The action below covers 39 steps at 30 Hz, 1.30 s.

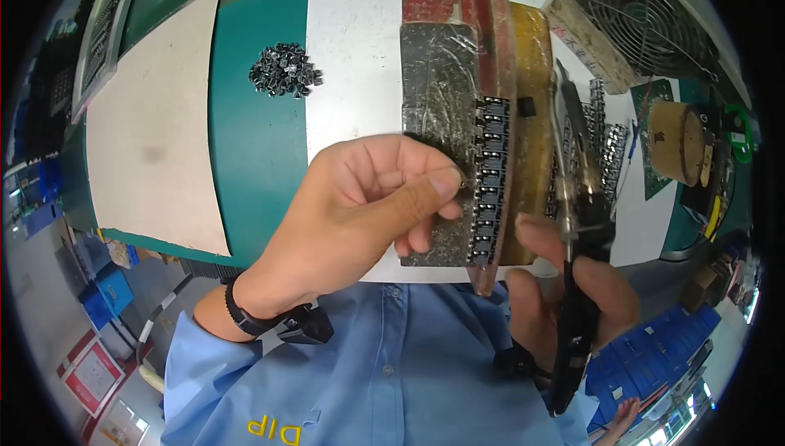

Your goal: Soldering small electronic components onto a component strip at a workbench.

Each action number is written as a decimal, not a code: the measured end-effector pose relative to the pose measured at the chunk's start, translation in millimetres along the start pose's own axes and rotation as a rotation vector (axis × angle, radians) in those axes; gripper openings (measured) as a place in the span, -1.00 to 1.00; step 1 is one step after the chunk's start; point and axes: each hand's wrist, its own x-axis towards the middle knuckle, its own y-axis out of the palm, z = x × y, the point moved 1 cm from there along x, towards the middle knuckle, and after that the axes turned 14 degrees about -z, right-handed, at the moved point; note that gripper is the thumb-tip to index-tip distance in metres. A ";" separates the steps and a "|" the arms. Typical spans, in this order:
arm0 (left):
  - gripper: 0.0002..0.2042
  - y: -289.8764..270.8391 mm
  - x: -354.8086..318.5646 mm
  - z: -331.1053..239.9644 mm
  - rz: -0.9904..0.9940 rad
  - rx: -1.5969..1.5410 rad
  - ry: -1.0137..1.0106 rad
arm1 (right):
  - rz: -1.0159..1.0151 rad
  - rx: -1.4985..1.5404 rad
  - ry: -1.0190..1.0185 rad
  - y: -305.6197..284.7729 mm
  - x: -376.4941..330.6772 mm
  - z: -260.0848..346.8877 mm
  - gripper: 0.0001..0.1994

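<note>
My left hand [372, 201] is closed in a pinch beside the tape-wrapped block [437, 78], thumb against the forefinger. Something tiny may sit at the fingertips, but I cannot make it out. A reddish bar [494, 45] runs along the block, carrying a row of small black components with metal pins [491, 176]. Just right of the bar's lower end, my right hand [609, 299] grips a black-handled tool [576, 327] that looks like a soldering iron. Its handle slants down toward me; its upper part is blurred and overlaps other slim tools, so its tip is unclear.
A heap of small black parts [284, 70] lies on the green mat, left of the white sheet [352, 37]. Far right are a fan with a wire guard [638, 4], a tape roll [677, 142] and more component strips [612, 156]. Another person's hand [626, 413] shows lower right.
</note>
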 end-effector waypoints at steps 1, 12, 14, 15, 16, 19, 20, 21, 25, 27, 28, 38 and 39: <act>-0.86 0.4 3.0 -0.2 -0.001 0.000 0.010 | 0.040 0.015 -0.007 -2.7 -3.3 -0.8 -0.53; -0.85 3.9 10.6 1.4 -0.001 0.046 -0.028 | 0.147 0.062 -0.116 -10.9 -2.5 -23.2 -0.53; -0.85 4.7 10.8 1.5 0.014 0.042 -0.043 | 0.159 0.068 -0.145 -11.7 -1.9 -25.4 -0.54; -0.85 5.2 11.1 1.4 0.013 0.042 -0.046 | 0.165 0.072 -0.160 -12.3 -1.3 -26.4 -0.54; -0.85 5.6 11.2 1.2 0.009 0.042 -0.046 | 0.171 0.076 -0.175 -12.8 -0.5 -27.3 -0.54; -0.85 6.2 11.5 0.8 0.002 0.042 -0.045 | 0.185 0.084 -0.206 -13.0 2.7 -30.1 -0.55; -0.86 6.0 11.6 0.9 -0.001 0.045 -0.042 | 0.163 0.102 -0.186 -11.9 3.7 -30.3 -0.56; -0.86 6.0 11.7 0.9 -0.003 0.049 -0.039 | 0.142 0.120 -0.167 -10.5 4.7 -30.1 -0.56; -0.88 8.4 9.8 0.9 0.020 0.041 -0.008 | 0.048 0.152 -0.096 -3.9 4.5 -18.3 -0.59; -0.88 11.8 13.0 3.3 0.075 0.023 0.006 | 0.016 0.107 -0.086 -4.0 0.4 -15.4 -0.60; -0.89 5.6 10.9 2.8 0.029 0.037 -0.002 | 0.062 0.125 0.035 -0.7 -4.7 -15.4 -0.64; -0.89 -3.1 11.6 3.4 -0.023 0.064 0.013 | 0.132 -0.030 -0.175 4.2 1.1 -15.1 -0.67; -0.89 0.5 14.8 3.3 0.066 0.028 -0.006 | 0.199 -0.115 -0.112 -2.2 1.0 -12.5 -0.66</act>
